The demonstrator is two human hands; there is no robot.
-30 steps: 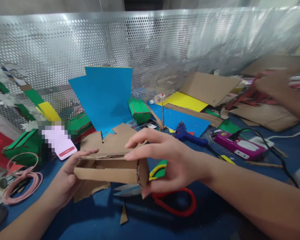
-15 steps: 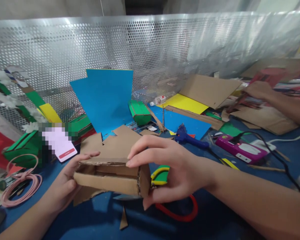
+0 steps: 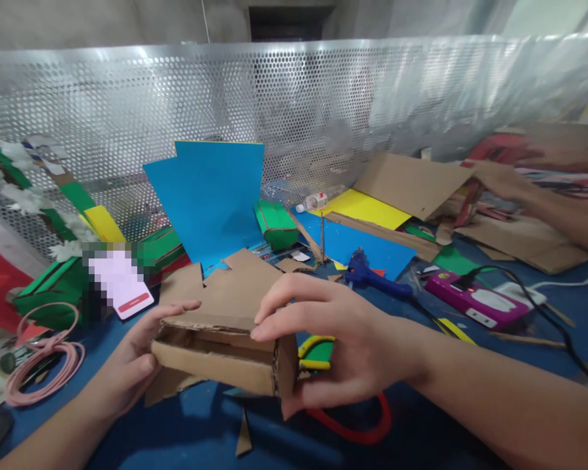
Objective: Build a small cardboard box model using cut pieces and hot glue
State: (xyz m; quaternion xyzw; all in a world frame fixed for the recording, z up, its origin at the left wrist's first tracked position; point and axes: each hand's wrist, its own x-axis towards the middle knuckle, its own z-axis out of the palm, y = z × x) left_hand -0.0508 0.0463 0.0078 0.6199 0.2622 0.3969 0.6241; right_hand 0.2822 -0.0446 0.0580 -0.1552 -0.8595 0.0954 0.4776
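The right hand [image 3: 353,343] clamps the right end of a small open cardboard box [image 3: 225,356], fingers curled over its top edge and thumb under its lower corner. The left hand [image 3: 137,352] grips the box's left end, thumb low on the front wall and index finger stretched along the top edge. The box is held just above the surface, tilted slightly, its open cavity facing the camera.

Behind everything runs a perforated metal screen [image 3: 294,104], curving across the full width. Below it lies a blue tabletop [image 3: 186,431], crowded with craft scraps. A large blue card sheet [image 3: 210,196] leans upright against the screen; flat brown cardboard sheets [image 3: 411,183] lie to the right, with a yellow sheet [image 3: 362,209] beside them. At the far right, another person's hand [image 3: 500,179] rests on cardboard pieces. Green cardboard constructions [image 3: 53,287] sit at the left, and a smaller green box [image 3: 274,225] stands near the blue sheet.

Smaller items: a purple power strip [image 3: 475,300] with a black cable [image 3: 543,313], a blue glue gun [image 3: 372,277], a coiled pink cord [image 3: 44,365] at the left, and red-handled scissors [image 3: 357,427] lying under the right hand, partly hidden. A small glue bottle [image 3: 313,201] lies by the screen.
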